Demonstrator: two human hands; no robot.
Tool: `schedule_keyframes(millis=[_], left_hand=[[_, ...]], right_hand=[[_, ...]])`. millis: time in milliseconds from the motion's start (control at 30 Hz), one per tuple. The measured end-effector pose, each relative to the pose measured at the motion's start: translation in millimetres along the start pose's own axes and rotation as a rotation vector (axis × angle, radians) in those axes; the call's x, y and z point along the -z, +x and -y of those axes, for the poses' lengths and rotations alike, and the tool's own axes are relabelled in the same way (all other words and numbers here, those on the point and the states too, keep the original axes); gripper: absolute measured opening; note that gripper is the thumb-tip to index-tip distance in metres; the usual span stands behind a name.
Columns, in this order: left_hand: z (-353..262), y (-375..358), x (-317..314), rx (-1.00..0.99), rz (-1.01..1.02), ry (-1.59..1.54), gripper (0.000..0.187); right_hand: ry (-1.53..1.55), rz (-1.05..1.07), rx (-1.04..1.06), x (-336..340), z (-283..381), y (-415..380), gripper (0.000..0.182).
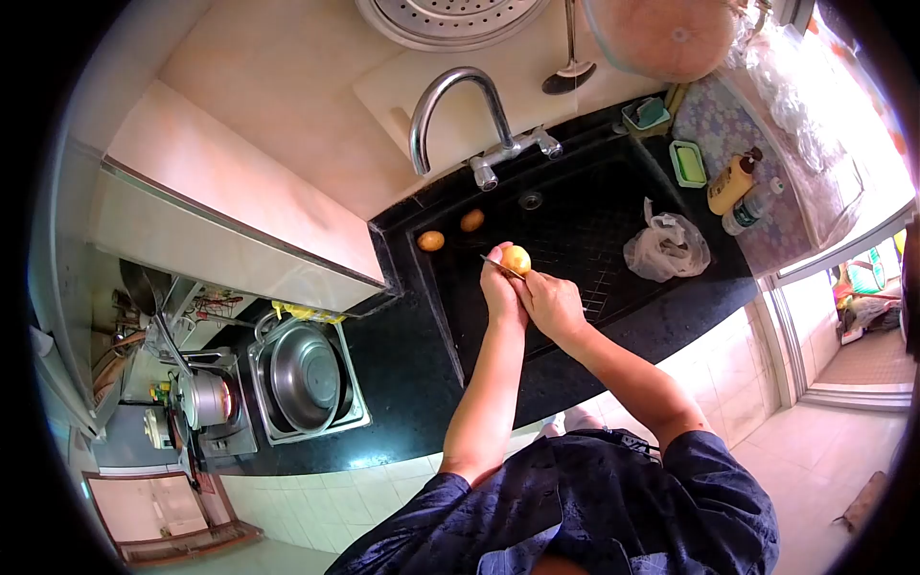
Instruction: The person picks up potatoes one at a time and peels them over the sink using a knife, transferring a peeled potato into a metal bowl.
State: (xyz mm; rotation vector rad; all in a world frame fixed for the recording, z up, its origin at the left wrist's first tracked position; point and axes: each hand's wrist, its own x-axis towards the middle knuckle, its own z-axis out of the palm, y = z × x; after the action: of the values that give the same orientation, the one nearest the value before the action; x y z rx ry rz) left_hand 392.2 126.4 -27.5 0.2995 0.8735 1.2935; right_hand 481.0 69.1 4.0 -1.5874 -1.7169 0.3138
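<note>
Over the black sink (594, 244), my left hand (502, 292) is closed around a yellow-brown potato (516, 259). My right hand (556, 307) presses close beside it, its fingers wrapped round the handle end of what looks like a small knife (502, 267). The thin blade lies across the near side of the potato, in front of my left fingers. Its handle is hidden in my grip. Two more potatoes, one at the left (431, 241) and one a little farther back (471, 220), rest at the sink's far left corner.
A curved faucet (460, 81) rises behind the sink. A crumpled plastic bag (666, 244) lies at the sink's right. Beyond it stand a green soap dish (687, 164) and a yellow pump bottle (734, 182). Metal basins (307, 376) and a pot on a stove (204, 398) are at left.
</note>
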Motion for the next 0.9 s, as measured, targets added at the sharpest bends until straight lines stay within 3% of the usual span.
schedule_keyframes(millis=[133, 233, 367, 500, 633, 767, 900], left_hand=[[-2.5, 0.9, 2.9, -0.100, 0.069, 0.078, 0.032], [-0.8, 2.3, 1.0, -0.159, 0.024, 0.137, 0.031], [7.5, 7.3, 5.0, -0.209, -0.041, 0.109, 0.028], [0.7, 5.0, -0.8, -0.376, -0.029, 0.336, 0.029], [7.8, 2.3, -3.7, -0.354, -0.061, 0.134, 0.029], [-3.3, -5.8, -5.3, -0.451, 0.011, 0.333, 0.029], [3.2, -6.8, -12.6, -0.430, -0.052, 0.221, 0.029]], right_hand=[[-0.054, -0.032, -0.064, 16.3, -2.9, 9.4, 0.045], [-0.089, 0.083, -0.122, 14.8, -5.1, 10.9, 0.045], [-0.097, -0.018, 0.098, -4.5, -19.6, 0.5, 0.042], [-0.163, -0.022, -0.023, 13.4, -7.0, 11.0, 0.042], [-0.060, -0.029, 0.086, -3.2, -16.9, -1.5, 0.040], [-0.120, -0.065, 0.020, 18.3, -7.7, 12.7, 0.039], [-0.064, -0.002, 0.100, 3.2, -12.3, -0.2, 0.031]])
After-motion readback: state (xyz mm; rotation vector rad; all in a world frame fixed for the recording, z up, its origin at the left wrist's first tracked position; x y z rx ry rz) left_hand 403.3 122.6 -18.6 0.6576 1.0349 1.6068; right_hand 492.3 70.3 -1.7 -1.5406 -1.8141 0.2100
